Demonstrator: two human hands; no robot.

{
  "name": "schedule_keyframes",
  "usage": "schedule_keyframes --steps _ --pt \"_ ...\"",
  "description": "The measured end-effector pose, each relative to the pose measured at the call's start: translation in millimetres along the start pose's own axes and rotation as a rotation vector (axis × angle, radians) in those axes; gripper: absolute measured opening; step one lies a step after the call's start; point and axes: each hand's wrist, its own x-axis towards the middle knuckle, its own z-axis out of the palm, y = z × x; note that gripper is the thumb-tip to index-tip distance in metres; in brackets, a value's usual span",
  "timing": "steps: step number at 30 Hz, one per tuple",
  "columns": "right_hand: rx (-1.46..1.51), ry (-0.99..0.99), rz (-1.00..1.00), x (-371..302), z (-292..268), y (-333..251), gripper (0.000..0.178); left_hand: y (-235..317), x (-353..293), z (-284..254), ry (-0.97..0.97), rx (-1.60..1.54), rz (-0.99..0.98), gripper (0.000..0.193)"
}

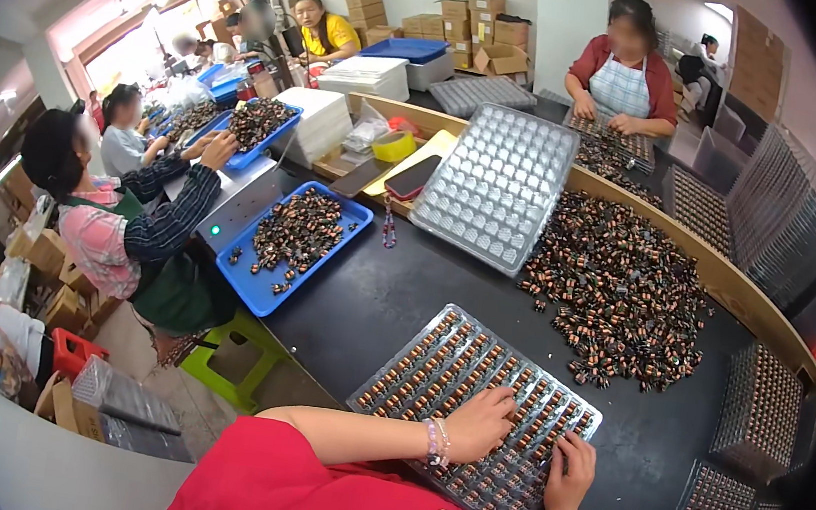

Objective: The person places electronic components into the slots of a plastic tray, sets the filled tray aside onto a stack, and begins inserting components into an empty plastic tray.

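A clear plastic tray [452,312] lies aslant before me, its rows of pockets holding many small black parts wound with copper-coloured wire. Reaching across its middle, my left hand [477,426] has its fingers drawn together and bent down onto the pockets. My right hand [571,475] is at the tray's right edge, fingers curled, tips close to the parts at the ends of the rows. Whatever either hand's fingertips hold is too small to make out. A large loose heap of the same coil parts [615,289] lies beyond the tray to the right.
An empty clear tray [496,185] leans at the wooden rim [727,283]. A blue bin [257,296] of coil parts sits left, near a phone [413,177] and yellow tape [395,146]. Stacked filled trays [761,411] stand right. Co-workers sit at left and across the table.
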Motion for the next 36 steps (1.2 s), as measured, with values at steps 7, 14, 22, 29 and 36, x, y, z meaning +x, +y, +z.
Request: schedule_keyframes --steps 7,14,22,29,36 --pt "0.012 -0.021 -0.003 2.2 3.5 -3.4 0.014 -3.2 -1.3 5.8 0.085 0.095 0.034 0.011" --pt "-0.032 -0.066 0.046 -6.7 1.2 7.3 0.015 -24.4 20.5 -16.2 0.071 -0.042 0.092 0.013" --pt "-0.065 -0.083 -0.004 7.0 -7.2 -13.6 0.016 -55.4 133.6 -13.5 0.186 0.023 0.078 0.019" --pt "-0.061 -0.107 -0.022 16.2 -4.7 -14.8 0.018 -75.1 179.6 38.6 -0.133 0.012 -0.047 0.028" --pt "-0.046 -0.062 0.126 -0.7 -5.8 6.8 0.015 -68.7 192.5 57.1 0.013 -0.126 0.059 0.026"
